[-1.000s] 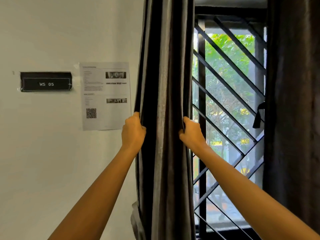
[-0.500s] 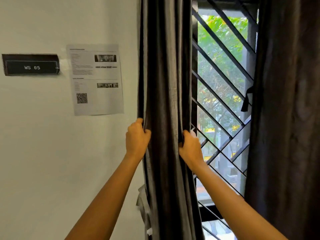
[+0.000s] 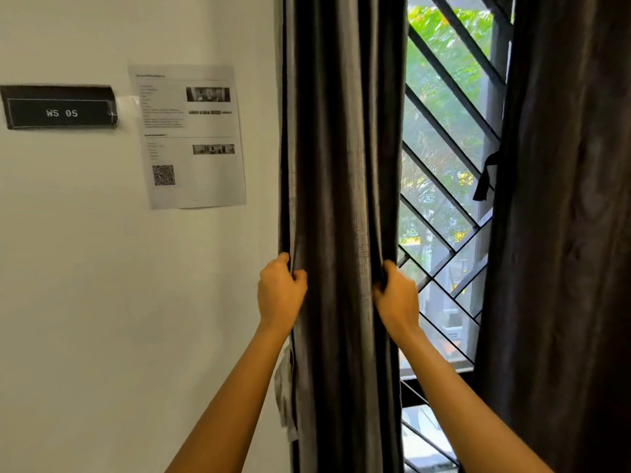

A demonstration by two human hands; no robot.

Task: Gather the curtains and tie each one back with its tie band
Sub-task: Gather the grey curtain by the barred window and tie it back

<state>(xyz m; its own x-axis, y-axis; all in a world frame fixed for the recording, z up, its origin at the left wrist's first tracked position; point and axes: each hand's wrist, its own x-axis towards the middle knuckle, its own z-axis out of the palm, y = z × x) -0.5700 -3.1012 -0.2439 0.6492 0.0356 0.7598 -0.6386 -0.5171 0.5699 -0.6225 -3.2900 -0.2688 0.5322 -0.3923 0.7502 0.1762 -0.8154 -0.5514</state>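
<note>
Beside the white wall [image 3: 102, 302], left hand [image 3: 280, 291] and right hand [image 3: 396, 298] tight around a pleated, matte grey curtain [image 3: 341, 165].

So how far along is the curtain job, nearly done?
Early to midway, it seems. The left curtain is bunched into a narrow column, and the left hand and right hand grip its two edges. No band shows around it. The right curtain hangs at the far right with a dark band dangling by its edge, so both ties look left to do.
</note>
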